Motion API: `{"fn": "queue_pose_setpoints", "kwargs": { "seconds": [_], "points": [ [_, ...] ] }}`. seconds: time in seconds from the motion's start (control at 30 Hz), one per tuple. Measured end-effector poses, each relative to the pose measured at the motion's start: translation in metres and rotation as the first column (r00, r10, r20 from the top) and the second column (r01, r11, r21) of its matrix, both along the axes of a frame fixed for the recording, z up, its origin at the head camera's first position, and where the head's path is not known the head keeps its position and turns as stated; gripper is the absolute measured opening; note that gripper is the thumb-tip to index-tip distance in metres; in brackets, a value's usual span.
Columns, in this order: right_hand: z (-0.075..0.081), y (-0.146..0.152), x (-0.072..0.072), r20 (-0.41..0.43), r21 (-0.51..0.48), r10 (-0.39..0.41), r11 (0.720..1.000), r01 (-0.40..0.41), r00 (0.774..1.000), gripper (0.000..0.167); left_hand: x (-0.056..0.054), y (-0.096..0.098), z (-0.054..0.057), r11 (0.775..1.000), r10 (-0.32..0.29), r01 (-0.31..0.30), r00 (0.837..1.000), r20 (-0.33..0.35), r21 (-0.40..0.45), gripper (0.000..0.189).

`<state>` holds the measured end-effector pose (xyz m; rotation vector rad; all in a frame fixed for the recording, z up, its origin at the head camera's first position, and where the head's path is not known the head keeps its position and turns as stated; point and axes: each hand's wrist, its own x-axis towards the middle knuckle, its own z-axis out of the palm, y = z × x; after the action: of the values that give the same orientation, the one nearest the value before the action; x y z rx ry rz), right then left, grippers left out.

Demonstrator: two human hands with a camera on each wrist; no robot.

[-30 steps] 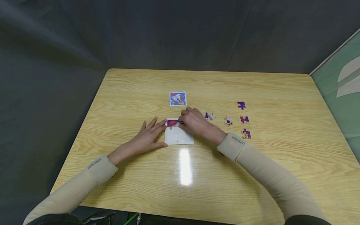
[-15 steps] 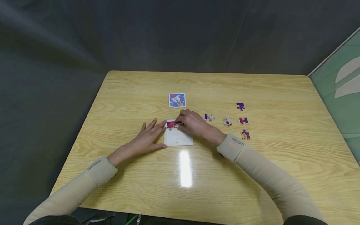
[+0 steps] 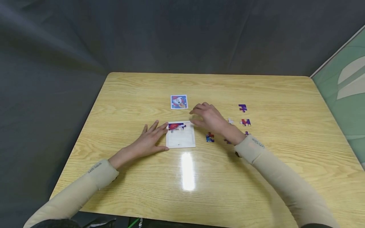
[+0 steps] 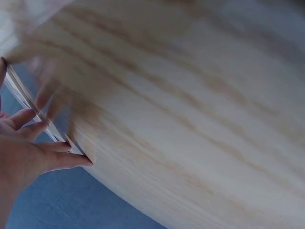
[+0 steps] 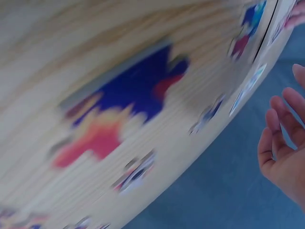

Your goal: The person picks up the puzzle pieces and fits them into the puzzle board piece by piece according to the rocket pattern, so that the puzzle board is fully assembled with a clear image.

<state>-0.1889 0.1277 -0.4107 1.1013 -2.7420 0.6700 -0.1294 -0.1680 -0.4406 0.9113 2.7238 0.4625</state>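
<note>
Puzzle board against left fingers

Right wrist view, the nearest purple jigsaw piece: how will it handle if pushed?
The purple jigsaw piece is probably light, being thin, and likely stiff, given its straight edge. Lying flat, it should slide rather than roll.

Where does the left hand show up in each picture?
Head: the left hand is left of centre, touching the white board.
Left wrist: left hand at the left edge, lower half.
Right wrist: seemingly only its blurred fingers, upper right corner.
Shared landmark: wood-grain table.
</note>
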Motion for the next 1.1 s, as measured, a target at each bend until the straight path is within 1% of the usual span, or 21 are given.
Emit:
{"fn": "queue_pose_setpoints", "kwargs": {
  "seconds": [0.17, 0.27, 0.47, 0.53, 0.6, 0.67, 0.73, 0.8, 0.83, 0.9, 1.03, 1.1],
  "points": [
    [0.003, 0.024, -0.006, -0.042, -0.019, -0.069, 0.997, 0.068, 0.997, 0.028, 0.0, -0.001, -0.001, 1.0, 0.001, -0.001, 1.0, -0.003, 0.009, 0.075],
    [0.003, 0.042, -0.01, -0.041, -0.025, -0.122, 0.992, 0.121, 0.992, 0.027, 0.0, -0.001, -0.001, 1.0, 0.004, -0.004, 1.0, -0.005, 0.013, 0.075],
    [-0.003, 0.096, -0.02, -0.031, -0.068, -0.227, 0.972, 0.225, 0.973, 0.026, 0.0, 0.0, -0.002, 1.0, 0.007, -0.007, 1.0, -0.018, 0.021, 0.075],
    [-0.006, 0.117, -0.023, 0.013, -0.082, -0.263, 0.961, 0.264, 0.965, 0.026, -0.001, 0.001, -0.002, 1.0, 0.008, -0.007, 1.0, -0.021, 0.027, 0.075],
    [-0.008, 0.137, -0.025, 0.087, -0.077, -0.296, 0.95, 0.303, 0.951, 0.029, -0.001, 0.002, -0.002, 0.999, 0.01, -0.009, 1.0, -0.021, 0.034, 0.075],
    [-0.01, 0.156, -0.026, 0.183, -0.057, -0.335, 0.935, 0.351, 0.924, 0.034, 0.0, 0.003, -0.002, 0.999, 0.012, -0.011, 1.0, -0.022, 0.04, 0.074],
    [-0.012, 0.171, -0.026, 0.282, -0.033, -0.36, 0.923, 0.384, 0.889, 0.04, 0.0, 0.003, -0.002, 0.999, 0.017, -0.016, 1.0, -0.021, 0.046, 0.073],
    [-0.014, 0.182, -0.027, 0.344, -0.016, -0.365, 0.919, 0.394, 0.865, 0.046, 0.0, 0.003, -0.002, 0.998, 0.019, -0.018, 1.0, -0.021, 0.052, 0.073],
    [-0.016, 0.186, -0.027, 0.364, -0.013, -0.363, 0.919, 0.394, 0.858, 0.048, 0.0, 0.003, -0.002, 0.998, 0.019, -0.018, 1.0, -0.019, 0.054, 0.072],
    [-0.018, 0.192, -0.027, 0.384, -0.015, -0.348, 0.924, 0.383, 0.855, 0.05, 0.001, 0.003, -0.001, 0.998, 0.019, -0.018, 1.0, -0.017, 0.057, 0.072],
    [-0.021, 0.197, -0.029, 0.378, -0.035, -0.317, 0.934, 0.356, 0.87, 0.05, 0.0, 0.003, -0.002, 0.998, 0.017, -0.016, 1.0, -0.018, 0.061, 0.072],
    [-0.021, 0.198, -0.029, 0.392, -0.04, -0.309, 0.935, 0.352, 0.867, 0.05, 0.0, 0.003, -0.002, 0.998, 0.019, -0.018, 1.0, -0.016, 0.062, 0.072]
  ]
}}
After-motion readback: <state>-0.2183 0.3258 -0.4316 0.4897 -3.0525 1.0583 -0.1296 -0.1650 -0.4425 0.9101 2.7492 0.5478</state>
